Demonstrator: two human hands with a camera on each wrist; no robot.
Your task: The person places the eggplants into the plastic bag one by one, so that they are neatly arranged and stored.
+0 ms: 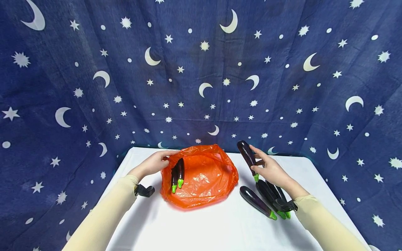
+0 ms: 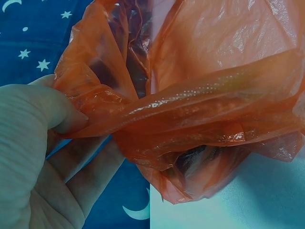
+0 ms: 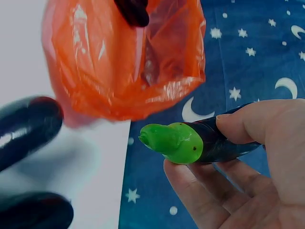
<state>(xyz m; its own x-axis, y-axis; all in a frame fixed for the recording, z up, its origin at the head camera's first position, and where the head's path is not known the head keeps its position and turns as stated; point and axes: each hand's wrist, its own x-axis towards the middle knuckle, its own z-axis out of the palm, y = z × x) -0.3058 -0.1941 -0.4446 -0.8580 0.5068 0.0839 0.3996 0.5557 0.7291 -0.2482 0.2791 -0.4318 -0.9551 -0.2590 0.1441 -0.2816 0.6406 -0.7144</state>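
An orange plastic bag (image 1: 204, 181) lies on the table with its mouth spread wide. Two eggplants (image 1: 180, 170) rest inside it at the left, green stems toward me. My left hand (image 1: 157, 162) pinches the bag's left rim between thumb and fingers, as the left wrist view (image 2: 47, 129) also shows. My right hand (image 1: 271, 170) grips another eggplant (image 1: 246, 153) near its stem end, right of the bag. In the right wrist view its green cap (image 3: 176, 143) points toward the bag, with thumb and fingers on either side of the dark body.
Below the right hand, several more eggplants (image 1: 255, 201) lie on the white table (image 1: 213, 230), stems toward me, partly hidden by the wrist camera (image 1: 285, 205). A dark blue curtain (image 1: 176, 90) with moons and stars hangs behind and at both sides.
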